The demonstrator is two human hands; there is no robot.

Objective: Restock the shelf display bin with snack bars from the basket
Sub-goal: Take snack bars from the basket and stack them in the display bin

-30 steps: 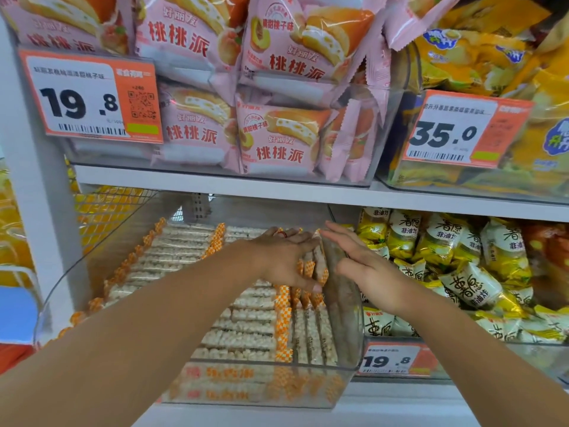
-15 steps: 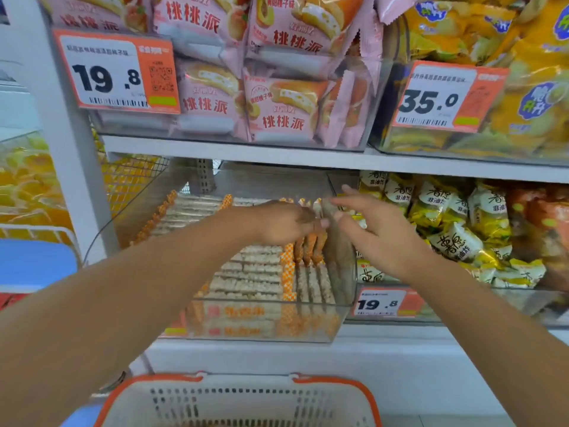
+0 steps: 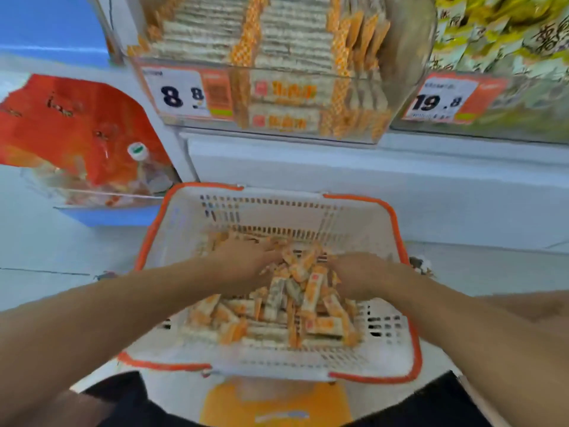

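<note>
Snack bars (image 3: 277,306) lie heaped loose in the white basket (image 3: 381,343) on the floor, below the clear display bin (image 3: 277,72). Left hand (image 3: 246,266) and right hand (image 3: 357,275) dig in; blur hides whether the fingers pinch anything. Best to gather bars lengthwise, aligned, before lifting.

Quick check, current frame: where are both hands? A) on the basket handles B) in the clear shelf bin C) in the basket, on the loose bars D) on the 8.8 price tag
C: the left hand and right hand are both down among the snack bars inside the basket, below the display bin.
</note>
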